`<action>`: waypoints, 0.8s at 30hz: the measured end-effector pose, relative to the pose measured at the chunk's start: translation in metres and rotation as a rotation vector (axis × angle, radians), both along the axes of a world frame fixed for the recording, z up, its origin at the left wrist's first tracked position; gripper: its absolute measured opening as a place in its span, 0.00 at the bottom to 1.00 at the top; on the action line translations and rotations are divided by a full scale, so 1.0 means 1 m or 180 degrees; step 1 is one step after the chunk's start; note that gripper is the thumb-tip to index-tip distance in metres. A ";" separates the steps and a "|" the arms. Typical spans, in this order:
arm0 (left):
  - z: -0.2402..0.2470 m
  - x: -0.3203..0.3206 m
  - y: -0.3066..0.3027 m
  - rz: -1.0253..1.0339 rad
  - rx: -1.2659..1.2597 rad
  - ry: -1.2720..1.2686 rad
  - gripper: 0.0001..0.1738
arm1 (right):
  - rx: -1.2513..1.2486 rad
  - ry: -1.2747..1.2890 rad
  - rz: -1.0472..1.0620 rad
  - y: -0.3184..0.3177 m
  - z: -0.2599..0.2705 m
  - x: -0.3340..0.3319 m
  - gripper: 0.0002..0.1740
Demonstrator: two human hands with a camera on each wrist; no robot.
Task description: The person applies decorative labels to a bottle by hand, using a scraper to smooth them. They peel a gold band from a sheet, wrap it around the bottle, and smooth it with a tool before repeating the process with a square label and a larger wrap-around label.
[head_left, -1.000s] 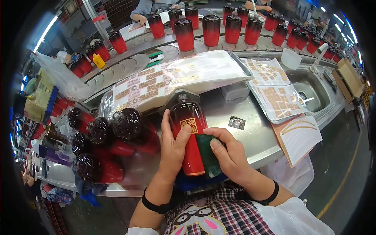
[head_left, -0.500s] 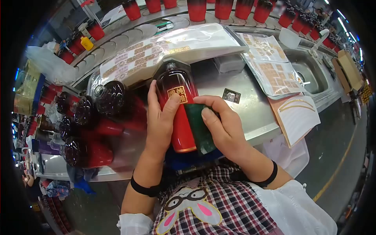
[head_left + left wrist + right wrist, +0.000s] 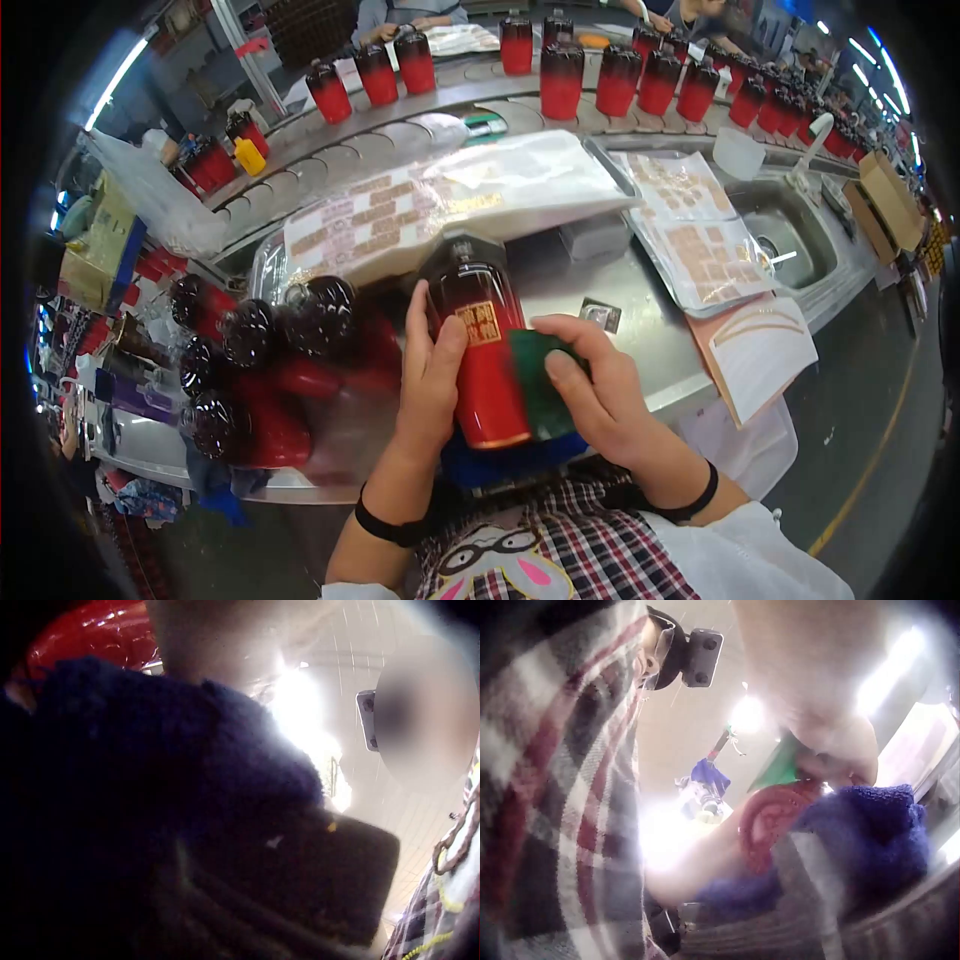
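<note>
Head view, bottle: a red bottle (image 3: 487,375) with a dark top is lying on its side at the front edge of the steel table (image 3: 650,350), neck pointing away from the person and a gold label (image 3: 482,323) facing up.
Head view, left hand: the left hand (image 3: 430,375) is clasping the bottle's left side, fingers together along it and the thumb lying across the front just below the label.
Head view, right hand: the right hand (image 3: 600,400) is pinching a green pad (image 3: 540,385) between curled fingers and thumb, pressing it against the bottle's right side.
Head view, cloth: a blue cloth (image 3: 500,465) is showing under the bottle's base at the table's front edge.
Head view, surroundings: more bottles (image 3: 260,390) are lying towards the left edge, sticker sheets (image 3: 440,205) are lying across the back, and a sink (image 3: 790,230) is sitting at the right.
Left wrist view: the dark cloth (image 3: 150,787) is filling the frame, with a bit of red bottle (image 3: 97,637) above it. I cannot tell how the fingers are lying here.
Right wrist view: the right hand (image 3: 817,682) is gripping the green pad (image 3: 780,769) above the bottle's round red base (image 3: 769,825), which is touching the blue cloth (image 3: 870,825).
</note>
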State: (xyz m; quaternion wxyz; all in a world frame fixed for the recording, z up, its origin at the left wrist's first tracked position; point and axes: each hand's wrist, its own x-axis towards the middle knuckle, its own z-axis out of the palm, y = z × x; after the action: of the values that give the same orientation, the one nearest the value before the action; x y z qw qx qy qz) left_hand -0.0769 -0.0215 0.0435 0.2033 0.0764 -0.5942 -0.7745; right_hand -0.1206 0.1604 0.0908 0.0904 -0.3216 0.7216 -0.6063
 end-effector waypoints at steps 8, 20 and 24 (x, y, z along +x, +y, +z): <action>0.004 0.006 -0.002 -0.0170 0.0177 -0.0123 0.42 | 0.0966 0.2261 0.0331 -0.007 -0.010 -0.033 0.37; 0.000 0.005 -0.006 -0.0277 0.0559 0.0074 0.41 | 0.1625 0.2473 0.1627 -0.068 0.070 -0.096 0.13; 0.002 0.007 -0.006 -0.0240 0.0435 -0.0070 0.40 | 0.1471 0.3171 0.0885 -0.074 0.063 -0.105 0.11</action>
State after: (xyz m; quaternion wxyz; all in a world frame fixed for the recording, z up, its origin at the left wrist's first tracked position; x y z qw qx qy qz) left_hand -0.0703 -0.0274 0.0453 0.1617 0.0762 -0.5445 -0.8195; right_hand -0.2257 0.0861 0.1537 -0.1140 -0.6328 0.7420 -0.1899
